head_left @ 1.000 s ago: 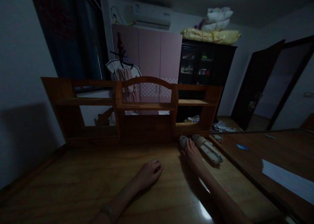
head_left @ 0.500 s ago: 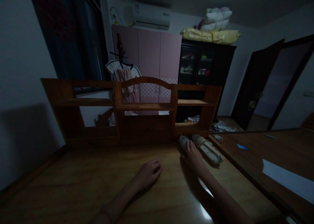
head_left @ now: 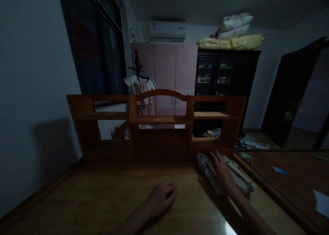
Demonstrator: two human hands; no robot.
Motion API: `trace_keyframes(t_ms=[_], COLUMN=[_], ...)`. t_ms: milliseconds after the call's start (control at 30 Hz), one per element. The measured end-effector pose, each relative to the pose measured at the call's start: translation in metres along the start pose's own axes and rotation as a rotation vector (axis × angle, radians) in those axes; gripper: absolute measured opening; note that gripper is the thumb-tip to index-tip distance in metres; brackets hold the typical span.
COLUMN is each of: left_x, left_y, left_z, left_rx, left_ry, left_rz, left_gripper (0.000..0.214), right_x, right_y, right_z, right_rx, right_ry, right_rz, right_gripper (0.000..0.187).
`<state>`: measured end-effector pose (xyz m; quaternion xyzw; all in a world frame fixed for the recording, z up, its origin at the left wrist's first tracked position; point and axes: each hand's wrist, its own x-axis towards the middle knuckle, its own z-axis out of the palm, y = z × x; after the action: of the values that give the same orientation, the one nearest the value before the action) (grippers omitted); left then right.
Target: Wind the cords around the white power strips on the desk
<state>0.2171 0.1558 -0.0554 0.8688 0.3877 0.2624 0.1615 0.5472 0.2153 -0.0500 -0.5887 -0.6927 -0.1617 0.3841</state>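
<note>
My left hand [head_left: 162,198] rests on the wooden desktop [head_left: 110,190], fingers loosely curled in, with nothing visible in it. On the right, my right hand [head_left: 221,171] lies over two pale, long objects side by side, its fingers spread apart. The left one [head_left: 203,161] looks like a power strip with a cord wound round its far end; my fingers touch or hover just over it, I cannot tell which. The right one [head_left: 243,180] has a similar shape and is partly covered by my hand.
A low wooden shelf unit [head_left: 159,119] runs along the desk's back edge. A wall [head_left: 38,159] stands at the left. Beyond the raised right edge, a brown surface holds a blue card [head_left: 280,170] and white paper [head_left: 321,201]. Further back is a pink wardrobe [head_left: 165,68].
My right hand has spread its fingers and shifted over the gap between the two pale objects. My left hand stays curled on the desk. The camera view has swung left and up.
</note>
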Motion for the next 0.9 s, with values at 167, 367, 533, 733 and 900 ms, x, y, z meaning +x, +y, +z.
trace_keyframes(t_ms=[167, 367, 533, 733, 900], left_x=[0.0, 0.001, 0.003, 0.001, 0.001], left_y=[0.003, 0.001, 0.002, 0.003, 0.001], left_z=[-0.001, 0.0, -0.002, -0.002, -0.001], left_rx=[0.012, 0.011, 0.013, -0.004, 0.007], left_ry=[-0.011, -0.039, -0.057, -0.063, -0.064], left_rz=[0.004, 0.003, -0.001, -0.001, -0.004], left_gripper=[0.024, 0.025, 0.028, 0.028, 0.03], right_x=[0.001, 0.008, 0.006, 0.003, 0.001], right_y=[0.014, 0.025, 0.033, 0.043, 0.049], right_z=[-0.005, -0.018, -0.012, 0.002, 0.005], right_rx=[0.089, -0.042, -0.196, -0.222, -0.197], right_ry=[0.017, 0.061, -0.017, -0.155, -0.193], right_rz=[0.056, 0.01, -0.024, -0.057, -0.083], right_gripper=[0.058, 0.052, 0.054, 0.056, 0.055])
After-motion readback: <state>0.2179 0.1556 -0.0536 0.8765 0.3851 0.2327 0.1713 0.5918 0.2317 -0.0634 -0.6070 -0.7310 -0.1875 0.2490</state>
